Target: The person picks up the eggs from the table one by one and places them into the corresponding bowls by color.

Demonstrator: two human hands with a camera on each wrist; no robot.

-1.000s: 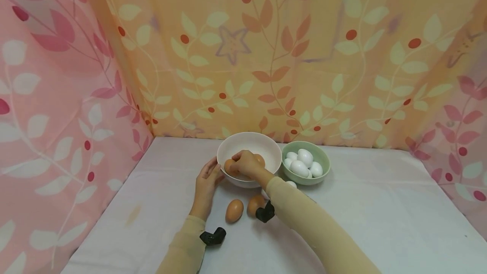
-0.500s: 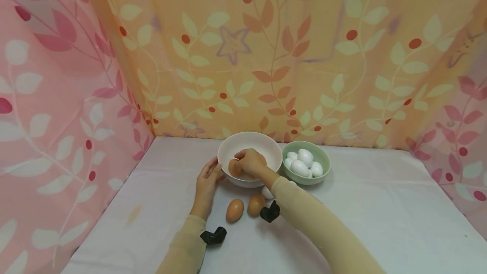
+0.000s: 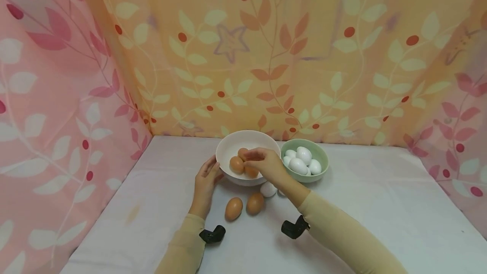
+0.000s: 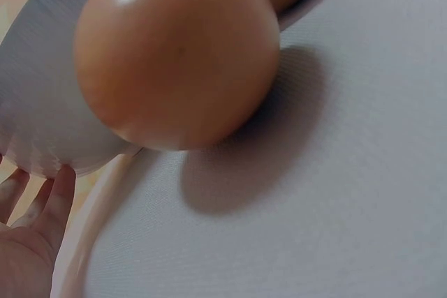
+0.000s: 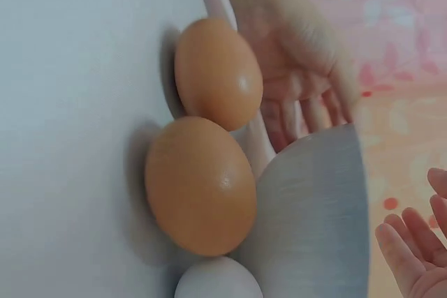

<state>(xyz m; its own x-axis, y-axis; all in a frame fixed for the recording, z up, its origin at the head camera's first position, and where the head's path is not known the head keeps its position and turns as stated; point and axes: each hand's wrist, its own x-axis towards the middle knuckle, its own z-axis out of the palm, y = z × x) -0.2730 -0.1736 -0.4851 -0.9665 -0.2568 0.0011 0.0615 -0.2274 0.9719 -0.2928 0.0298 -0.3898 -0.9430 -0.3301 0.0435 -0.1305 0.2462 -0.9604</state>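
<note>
My left hand (image 3: 204, 183) holds the side of a white bowl (image 3: 231, 145), thumb near the rim; in the left wrist view its fingers (image 4: 61, 197) touch the outer wall. My right hand (image 3: 268, 166) hovers over the bowl's right side with nothing in it. The right wrist view shows its fingers (image 5: 419, 232) spread apart, above the rim. Brown eggs (image 3: 236, 165) lie in the bowl, partly hidden by that hand. On the table before the bowl sit two more brown eggs, one to the left (image 3: 233, 209) and one to the right (image 3: 255, 204).
A green bowl (image 3: 322, 158) full of white eggs (image 3: 298, 165) stands against the white bowl's right side. Between the bowls and my right forearm lies a white egg (image 3: 268, 190), with another partly hidden beside it. A white cloth covers the table (image 3: 365, 198); patterned curtains hang behind.
My right hand has let go of a brown egg inside the white bowl and drawn up and to the right. The left hand has stayed on the bowl.
</note>
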